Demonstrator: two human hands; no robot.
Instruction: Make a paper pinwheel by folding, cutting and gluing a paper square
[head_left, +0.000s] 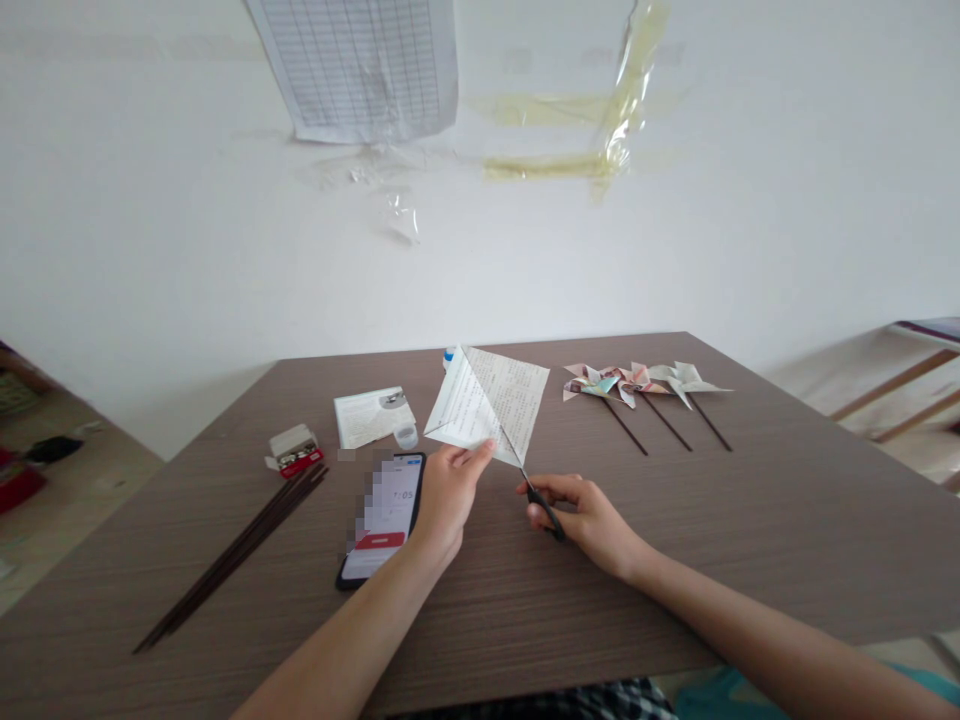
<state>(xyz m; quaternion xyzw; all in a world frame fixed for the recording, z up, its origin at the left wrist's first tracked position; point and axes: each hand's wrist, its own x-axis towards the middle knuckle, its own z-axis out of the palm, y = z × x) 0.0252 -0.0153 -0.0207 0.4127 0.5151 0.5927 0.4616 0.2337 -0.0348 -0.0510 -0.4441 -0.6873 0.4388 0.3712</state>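
**Tabletop:** a wood-grain tabletop [757,500] fills the lower view, set against a white wall [187,240] with a grid sheet [358,65] and yellowed tape [547,140] stuck on it.

**Paper:** a printed paper square [491,405] stands as a diamond above the tabletop's middle, lifted off the surface and held up by its lower edge.

**Left hand:** the left hand [448,495] is narrowly closed, thumb and fingers pinching the paper's lower edge.

**Right hand:** the right hand [581,522] is curled through the black handles of the scissors [544,508].

**Cut:** the scissors' blades lie along the paper at its bottom corner, pointing in towards the centre.

**Nearby, right:** three pinwheels [645,385] on dark sticks lie side by side.

**Nearby, left:** a bundle of dark sticks [232,555] lies loose, and a phone [382,520] sits just beside the left hand, its screen partly blurred.

**Small items:** a white packet [373,416], a clear cup [406,435] and a small red-and-white box [294,450] sit beyond the phone. A blue-capped bottle [448,357] is mostly hidden behind the paper.
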